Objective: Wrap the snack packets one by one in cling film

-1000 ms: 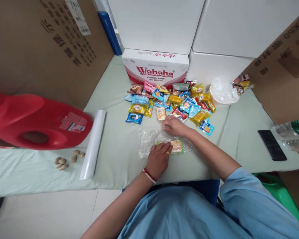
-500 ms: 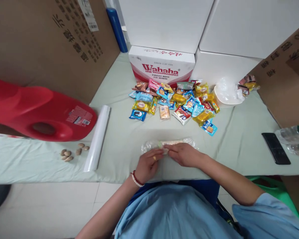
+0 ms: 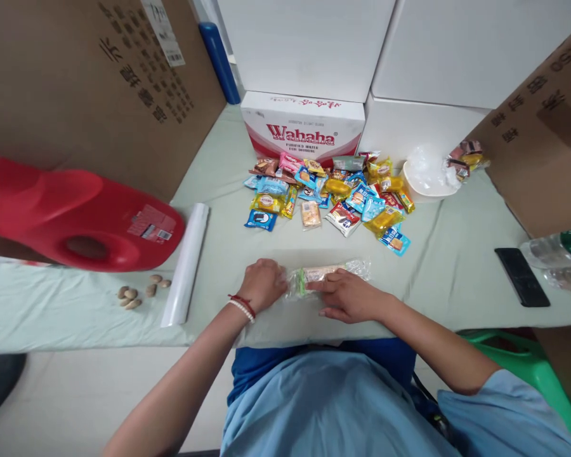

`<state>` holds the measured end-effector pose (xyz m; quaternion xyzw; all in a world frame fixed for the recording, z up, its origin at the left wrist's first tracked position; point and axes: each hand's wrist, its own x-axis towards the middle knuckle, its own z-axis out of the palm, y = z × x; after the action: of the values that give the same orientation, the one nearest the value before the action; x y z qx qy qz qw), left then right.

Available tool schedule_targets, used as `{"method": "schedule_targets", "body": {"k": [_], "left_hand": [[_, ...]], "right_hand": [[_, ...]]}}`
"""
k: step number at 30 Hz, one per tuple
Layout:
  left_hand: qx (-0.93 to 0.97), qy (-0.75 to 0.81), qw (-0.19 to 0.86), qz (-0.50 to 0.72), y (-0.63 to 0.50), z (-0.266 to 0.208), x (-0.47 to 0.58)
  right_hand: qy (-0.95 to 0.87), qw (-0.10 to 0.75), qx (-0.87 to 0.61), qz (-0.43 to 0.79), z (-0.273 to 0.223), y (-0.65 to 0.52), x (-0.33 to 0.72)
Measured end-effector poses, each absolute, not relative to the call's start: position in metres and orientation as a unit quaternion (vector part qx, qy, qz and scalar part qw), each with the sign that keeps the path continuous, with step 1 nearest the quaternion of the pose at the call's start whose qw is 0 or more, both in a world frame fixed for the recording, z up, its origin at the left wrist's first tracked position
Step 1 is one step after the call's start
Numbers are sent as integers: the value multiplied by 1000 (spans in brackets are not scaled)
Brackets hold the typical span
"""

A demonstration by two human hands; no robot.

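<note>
In front of me on the cloth lies a long, pale packet with a green end (image 3: pixel 301 282), inside crinkled clear plastic wrap (image 3: pixel 360 269). At the wrap's left end, my left hand (image 3: pixel 264 285) is closed on the plastic; its fingertips are partly hidden. From the right, my right hand (image 3: pixel 352 297) rests over the packet, its index finger stretched out and touching near the green end. The thumb is apart from the other fingers, and nothing is gripped there. Beyond the hands spreads a pile of small wrapped snacks (image 3: pixel 311 214).
To the left are a roll of film (image 3: pixel 186 266), several brown nuts or stones (image 3: pixel 131 294) and a big red jug (image 3: pixel 90 222). A Wahaba-style carton printed "Wahaha" (image 3: pixel 304 130) stands behind the snacks. A white bowl (image 3: pixel 426 190), phone (image 3: pixel 522 277) and plastic bottles (image 3: pixel 547 251) are on the right.
My left hand has moved left, from the middle of the packet to the wrap's left end. More of the green end shows. My right index finger now points out over the packet.
</note>
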<state>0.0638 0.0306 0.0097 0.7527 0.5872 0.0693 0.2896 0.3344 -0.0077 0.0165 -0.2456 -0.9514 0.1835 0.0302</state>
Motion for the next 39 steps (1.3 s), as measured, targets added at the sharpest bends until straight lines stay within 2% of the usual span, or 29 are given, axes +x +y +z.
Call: {"method": "schedule_targets", "body": {"k": [2,6,9,13,16,19,22,25,29,32,36,39], "left_hand": [[742,569,348,72,23,19,60],[599,556,547,180,14,27,84],[512,555,606,250,9,15,118],[628,564,456,282,0,-9,140],[684,574,369,258,-6,-21,141],[671,623,313,252,-7,-27,141],[660,669,224,258,-5,-30,140],[661,682,202,239,-4,-31,141],[629,660,289,291,-13,-22,148],[628,610,298,379,-26,-13,158],[765,483,119,408,-44,-18,172],[830,437,26,346,-53,-29,181]], "right_hand": [[-947,40,-250,197,15,-8,335],[-934,63,-267,229,12,-11,334],[-919,86,-275,270,14,-15,340],[-863,195,-282,371,18,-16,367],[-785,265,-472,301,12,-9,390],[-742,171,-609,223,0,-4,400],[-749,71,-619,226,-5,-10,397],[-739,66,-638,207,0,-25,382],[-704,76,-655,263,9,-41,357],[-648,199,-650,344,4,-43,343],[-488,413,-576,510,-11,-40,330],[-364,510,-499,599,-19,-40,322]]}}
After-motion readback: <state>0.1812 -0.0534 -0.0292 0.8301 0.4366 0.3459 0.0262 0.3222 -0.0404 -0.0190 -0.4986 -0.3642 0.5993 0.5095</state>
